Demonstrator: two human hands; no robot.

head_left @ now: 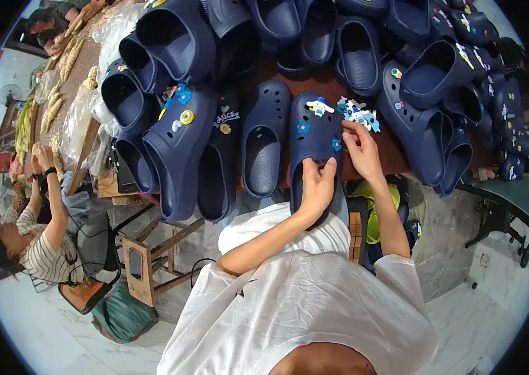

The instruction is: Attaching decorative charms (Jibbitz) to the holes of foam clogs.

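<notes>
A navy clog (314,136) lies at the table's near edge, toe pointing away from me. It bears a white character charm and two blue flower charms. My left hand (319,187) grips its upper at the foot opening, with fingertips partly hidden inside. Beside the clog's right side, my right hand (362,153) has its fingers stretched out, their tips by the clog's edge and just below a small pile of colourful shoe charms (361,115). Nothing shows in that hand. Left of the held clog rests a plain navy clog (264,140) without charms.
Many navy clogs (167,37) are heaped along the back and both sides of the brown table (370,164). At the left, another person in a striped shirt (45,250) sits with raised hands. A wooden stool (142,269) stands below, and a dark chair (508,200) at right.
</notes>
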